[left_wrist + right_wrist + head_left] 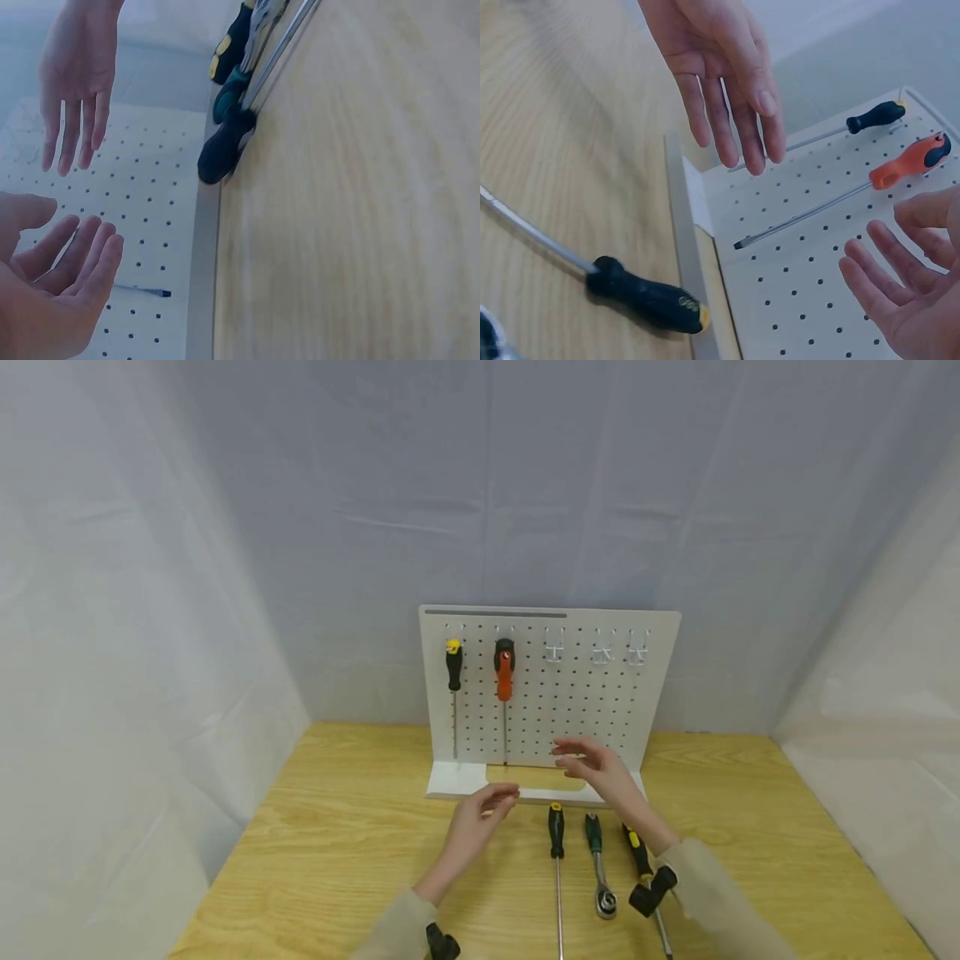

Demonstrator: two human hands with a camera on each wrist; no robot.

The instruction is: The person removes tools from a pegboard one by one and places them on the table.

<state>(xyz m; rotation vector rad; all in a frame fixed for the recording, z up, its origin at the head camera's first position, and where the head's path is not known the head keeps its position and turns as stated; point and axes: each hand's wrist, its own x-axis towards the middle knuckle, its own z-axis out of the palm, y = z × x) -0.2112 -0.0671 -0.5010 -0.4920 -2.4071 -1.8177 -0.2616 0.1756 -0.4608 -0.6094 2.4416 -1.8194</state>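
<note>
My left hand [476, 821] hovers above the table in front of the pegboard's base, fingers relaxed and holding nothing. Higher and to the right, my right hand [600, 771] is in front of the lower pegboard [577, 718], also holding nothing. A black screwdriver with a yellow end [454, 667] and an orange-and-black screwdriver [505, 672] hang on the board's left side. On the table lie a long-shafted black screwdriver [556, 833], a green-handled ratchet wrench [594, 835] and a black-and-yellow screwdriver [639, 853], which the right forearm partly covers in the head view.
Several clear hooks [602, 652] are fixed along the top right of the pegboard. Its white base [457, 778] stands on the wooden table [337, 852]. Pale sheeting [570, 485] hangs behind and on both sides.
</note>
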